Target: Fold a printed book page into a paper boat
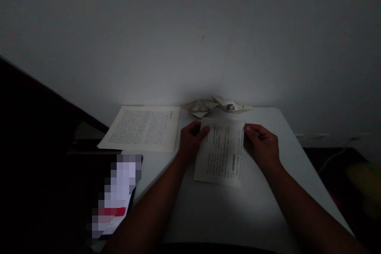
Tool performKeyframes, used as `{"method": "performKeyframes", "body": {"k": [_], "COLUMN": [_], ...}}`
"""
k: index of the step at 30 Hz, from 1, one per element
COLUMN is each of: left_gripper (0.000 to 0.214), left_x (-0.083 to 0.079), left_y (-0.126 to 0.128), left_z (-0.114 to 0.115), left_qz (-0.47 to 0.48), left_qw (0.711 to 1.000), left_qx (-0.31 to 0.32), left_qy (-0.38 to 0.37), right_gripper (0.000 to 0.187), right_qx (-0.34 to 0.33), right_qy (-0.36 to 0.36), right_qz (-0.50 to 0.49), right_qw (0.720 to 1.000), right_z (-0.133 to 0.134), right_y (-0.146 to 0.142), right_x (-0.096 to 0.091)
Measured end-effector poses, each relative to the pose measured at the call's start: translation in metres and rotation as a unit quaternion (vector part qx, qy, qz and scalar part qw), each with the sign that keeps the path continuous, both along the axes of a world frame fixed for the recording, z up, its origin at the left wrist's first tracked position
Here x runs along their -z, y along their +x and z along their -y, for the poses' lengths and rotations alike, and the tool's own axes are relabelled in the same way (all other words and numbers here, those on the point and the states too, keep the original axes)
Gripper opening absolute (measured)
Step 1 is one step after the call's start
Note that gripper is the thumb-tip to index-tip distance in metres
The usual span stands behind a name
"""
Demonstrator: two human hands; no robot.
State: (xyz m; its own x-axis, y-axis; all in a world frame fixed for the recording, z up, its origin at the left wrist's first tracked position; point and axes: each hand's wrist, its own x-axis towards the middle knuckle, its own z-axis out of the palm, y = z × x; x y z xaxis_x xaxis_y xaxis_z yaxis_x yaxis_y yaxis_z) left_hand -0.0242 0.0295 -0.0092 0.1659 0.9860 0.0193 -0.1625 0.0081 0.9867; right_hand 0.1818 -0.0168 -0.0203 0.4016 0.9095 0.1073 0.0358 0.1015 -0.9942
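A folded sheet of printed paper [220, 152] lies on the white table [226, 214] in front of me. My left hand [190, 141] rests at its left edge, fingers curled and pinching the top left corner. My right hand [262, 145] sits at the right edge, fingertips pressed on the top right corner. Both hands grip the sheet from the sides while it lies flat.
Two folded paper boats [200, 107] [232, 105] sit at the table's far edge by the wall. An open stack of printed pages [143, 127] lies at the left. A lit phone screen [116, 194] lies at the near left on a dark surface.
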Motion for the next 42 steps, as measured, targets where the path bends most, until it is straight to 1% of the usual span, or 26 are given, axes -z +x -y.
{"method": "performKeyframes", "body": {"k": [4, 7, 11, 14, 16, 18, 21, 25, 31, 35, 38, 40, 42], "left_gripper": [0.025, 0.025, 0.020, 0.016, 0.014, 0.013, 0.012, 0.009, 0.010, 0.009, 0.009, 0.009, 0.006], "left_x": [0.001, 0.000, -0.001, -0.001, -0.001, 0.000, 0.000, 0.002, 0.002, 0.001, 0.002, 0.003, 0.001], "left_y": [-0.002, -0.003, -0.007, -0.011, -0.013, -0.013, -0.014, -0.015, -0.015, -0.015, -0.016, -0.017, -0.017], "left_z": [-0.001, -0.001, 0.000, 0.000, 0.000, -0.001, -0.002, -0.003, -0.003, -0.002, -0.002, -0.002, -0.001], "left_qz": [-0.001, -0.024, -0.107, -0.200, -0.248, -0.270, -0.263, -0.231, -0.208, -0.196, -0.193, -0.200, -0.224], "left_qw": [1.000, 0.999, 0.990, 0.969, 0.955, 0.947, 0.951, 0.960, 0.969, 0.972, 0.971, 0.967, 0.958], "left_qx": [-0.013, -0.018, -0.028, -0.038, -0.042, -0.042, -0.027, 0.005, -0.001, 0.018, 0.041, 0.053, 0.048], "left_qy": [0.005, 0.023, 0.085, 0.138, 0.160, 0.167, 0.161, 0.159, 0.132, 0.126, 0.134, 0.146, 0.173], "right_gripper": [0.026, 0.026, 0.026, 0.025, 0.025, 0.023, 0.023, 0.022, 0.021, 0.024, 0.025, 0.023, 0.021], "right_qx": [-0.022, -0.016, -0.018, -0.037, -0.051, -0.058, -0.070, -0.076, -0.069, -0.043, -0.024, -0.018, -0.020], "right_qy": [-0.015, -0.029, -0.029, -0.019, -0.006, 0.000, -0.005, -0.007, 0.007, 0.010, 0.010, 0.004, 0.005], "right_qz": [0.023, 0.050, 0.108, 0.182, 0.222, 0.257, 0.287, 0.279, 0.251, 0.206, 0.179, 0.186, 0.209], "right_qw": [0.999, 0.998, 0.994, 0.982, 0.974, 0.965, 0.955, 0.957, 0.966, 0.978, 0.983, 0.982, 0.978], "right_z": [-0.001, -0.001, -0.001, -0.002, -0.003, -0.004, -0.004, -0.004, -0.001, -0.001, 0.000, 0.000, 0.001], "right_y": [-0.001, -0.001, 0.000, 0.004, 0.007, 0.011, 0.013, 0.013, 0.008, 0.003, 0.001, 0.002, 0.003], "right_x": [0.000, 0.000, -0.001, 0.000, 0.002, 0.005, 0.008, 0.006, -0.001, 0.000, 0.003, 0.003, 0.001]}}
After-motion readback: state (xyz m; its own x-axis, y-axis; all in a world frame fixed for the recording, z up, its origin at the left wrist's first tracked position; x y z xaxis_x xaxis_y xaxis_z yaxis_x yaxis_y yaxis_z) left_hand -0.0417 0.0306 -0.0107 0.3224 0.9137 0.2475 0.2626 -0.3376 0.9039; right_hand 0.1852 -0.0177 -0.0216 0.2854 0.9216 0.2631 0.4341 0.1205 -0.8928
